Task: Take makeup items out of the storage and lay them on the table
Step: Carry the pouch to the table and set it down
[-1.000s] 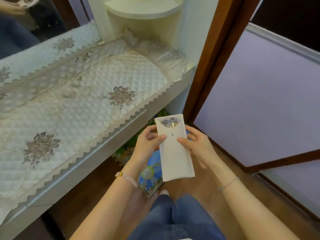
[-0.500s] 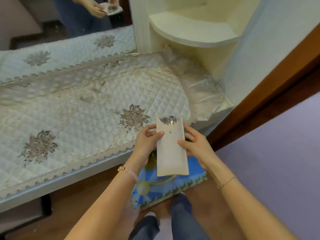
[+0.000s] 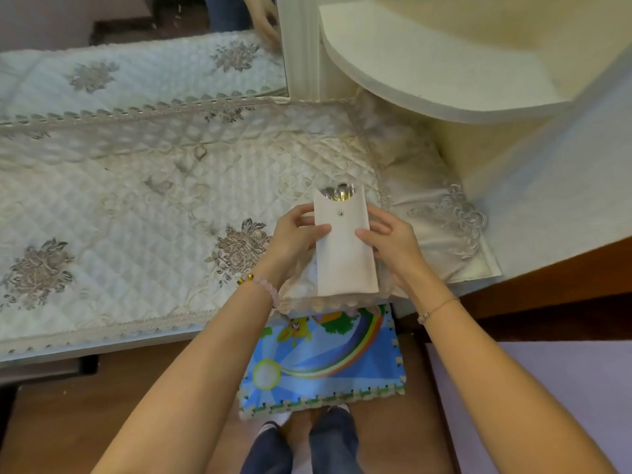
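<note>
Carried the pale pouch (image 3: 345, 254) forward since a second ago, from short of the worktop (image 3: 136, 206) to over its near right edge. Gripping it either side with left hand (image 3: 294, 241) and right hand (image 3: 393, 244). Barely started: shiny tools (image 3: 338, 193) still tucked inside, nothing laid out yet. No writing to read anywhere.

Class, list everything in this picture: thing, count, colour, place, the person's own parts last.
pouch: one, cream, over table's front edge
brush handles: unclear, silver and gold, pouch's open top
table cover: one, cream quilted, brown flowers, on table
shelf: one, cream, upper right
mirror: one, upper left, behind table
play mat: one, blue with rainbow, floor under table
beaded bracelet: one, pink, left wrist
chain bracelet: one, thin, right wrist
legs: two, blue jeans, bottom
left hand: one, pinching pouch
right hand: one, pinching pouch
</note>
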